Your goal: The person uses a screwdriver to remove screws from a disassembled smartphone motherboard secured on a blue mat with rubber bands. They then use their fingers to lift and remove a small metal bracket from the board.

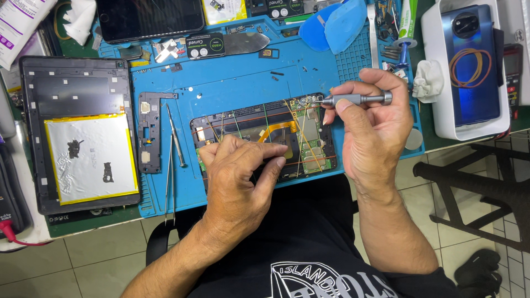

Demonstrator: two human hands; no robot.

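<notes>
At the far left an opened tablet (80,135) lies face down on the bench, its silver battery (91,159) edged in yellow and marked with two dark patches. Just right of it, on the blue mat (237,77), sit a black frame piece (150,131) and a pair of tweezers (171,160), the tweezers pointing toward the person. Behind them, at the mat's far edge, lies a dark phone (149,19) with its screen up. In the middle of the mat is the opened phone (265,138), back off, its circuit board and an orange flex cable showing, with several thin rubber bands stretched across it. The left hand (240,176) rests on the phone's near left part, fingers curled loosely and pressing down on it, holding nothing else. The right hand (370,124) is closed around a grey screwdriver (356,100), held nearly level between thumb and fingers, its tip touching the phone's upper right corner. Beyond, blue plastic picks (337,25) lie at the mat's far edge. At the right, a white tray (441,118) holds a blue phone (468,63) with rubber bands lying on its back.
</notes>
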